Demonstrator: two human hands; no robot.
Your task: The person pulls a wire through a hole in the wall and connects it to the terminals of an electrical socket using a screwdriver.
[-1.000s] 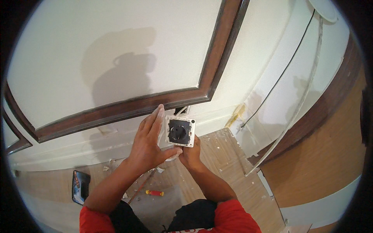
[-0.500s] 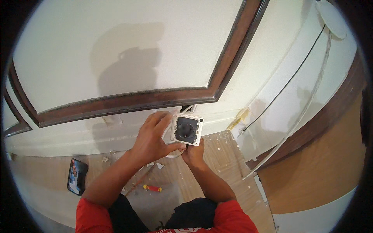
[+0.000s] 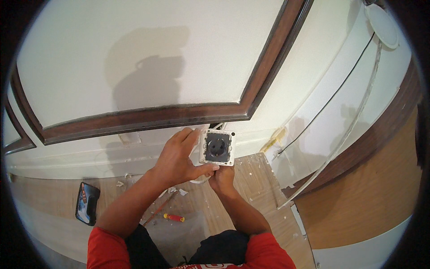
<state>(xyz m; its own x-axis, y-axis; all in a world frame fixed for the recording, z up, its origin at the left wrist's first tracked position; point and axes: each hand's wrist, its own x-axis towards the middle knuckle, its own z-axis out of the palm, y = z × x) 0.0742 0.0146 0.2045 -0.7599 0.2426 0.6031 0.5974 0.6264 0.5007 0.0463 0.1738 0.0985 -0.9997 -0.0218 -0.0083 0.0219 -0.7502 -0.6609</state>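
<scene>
A square wall socket with a dark round insert and a pale frame is held against the white wall, just under the dark wooden moulding. My left hand grips its left edge, fingers spread along the frame and thumb under the lower edge. My right hand is below the socket and supports it from underneath; its fingers are mostly hidden behind the socket. A cable end shows above the socket's top edge.
On the wooden floor lie a red-and-yellow screwdriver, a dark phone-like device at the left, and bits of white plaster debris. A thin black cable runs up the wall at the right, beside a pale trim strip.
Both hands have lifted the socket slightly higher and to the right against the wall, closer to the moulding. The head view has shifted a little.
</scene>
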